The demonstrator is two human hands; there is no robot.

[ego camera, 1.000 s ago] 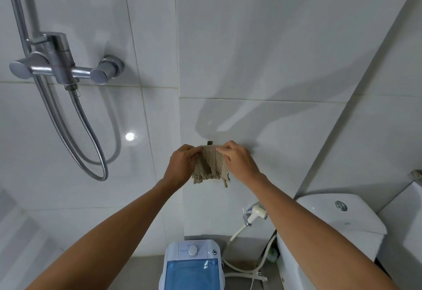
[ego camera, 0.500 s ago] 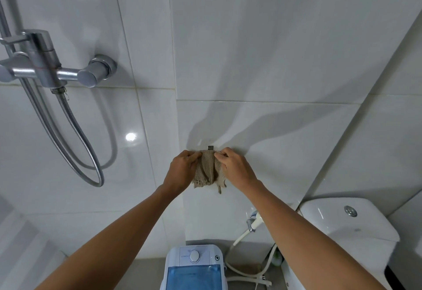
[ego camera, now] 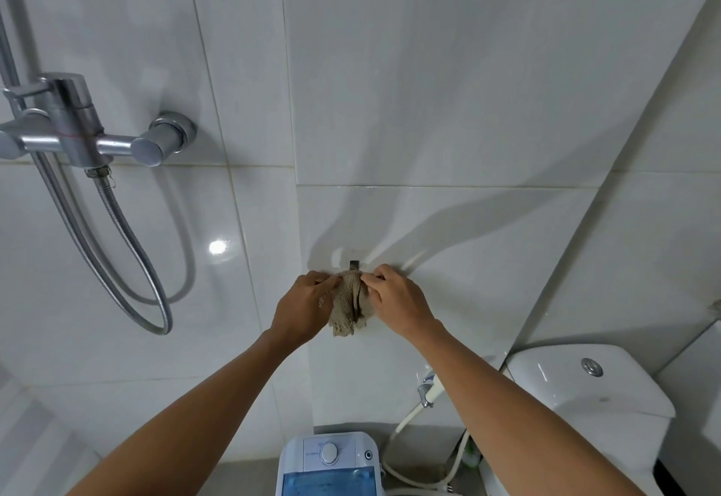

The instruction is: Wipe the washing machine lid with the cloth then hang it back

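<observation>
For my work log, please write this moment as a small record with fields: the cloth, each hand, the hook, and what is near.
cloth: beige cloth, bunched against the white tiled wall at a small dark hook
left hand: left hand pinches the cloth's left upper edge
right hand: right hand pinches its right upper edge
below: washing machine, white with a blue lid
left side: shower mixer with metal hose
right side: toilet tank

Both bare arms stretched forward, left hand [ego camera: 302, 310] and right hand [ego camera: 398, 302] close together, fingers curled in a pinching grip
</observation>
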